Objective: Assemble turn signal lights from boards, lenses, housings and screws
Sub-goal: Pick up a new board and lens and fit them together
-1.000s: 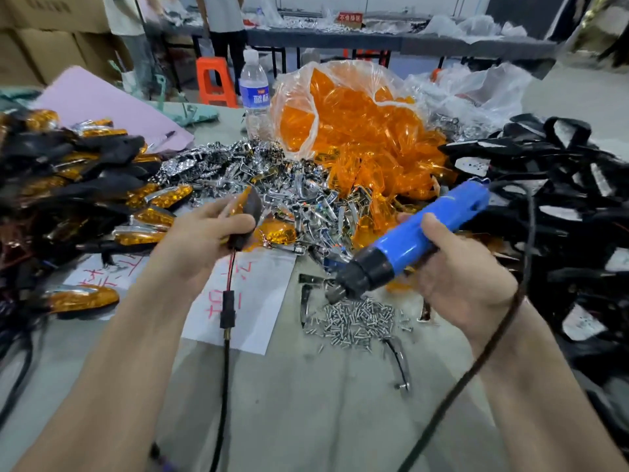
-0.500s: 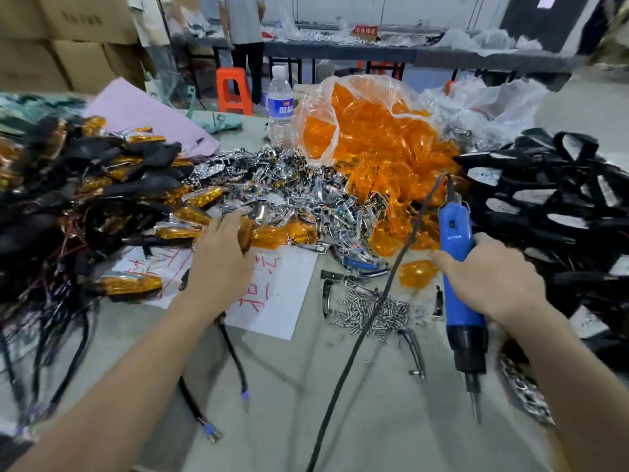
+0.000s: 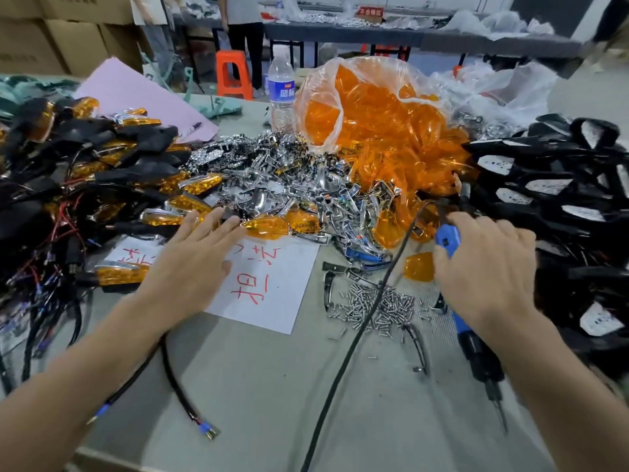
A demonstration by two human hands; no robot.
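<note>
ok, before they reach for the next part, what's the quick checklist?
1. Left hand free: ok. It is open above the paper sheet and holds nothing.
2. Screwdriver let go: cannot tell. The right hand covers its blue body.
3. Screws at hand: ok. There is a loose pile between the hands.
4. Orange lenses stocked: ok. They spill from the bag.
5. Black housings stocked: ok. There is a heap at the right.
6. Cord clear of the screws: not ok. It lies across the pile.
</note>
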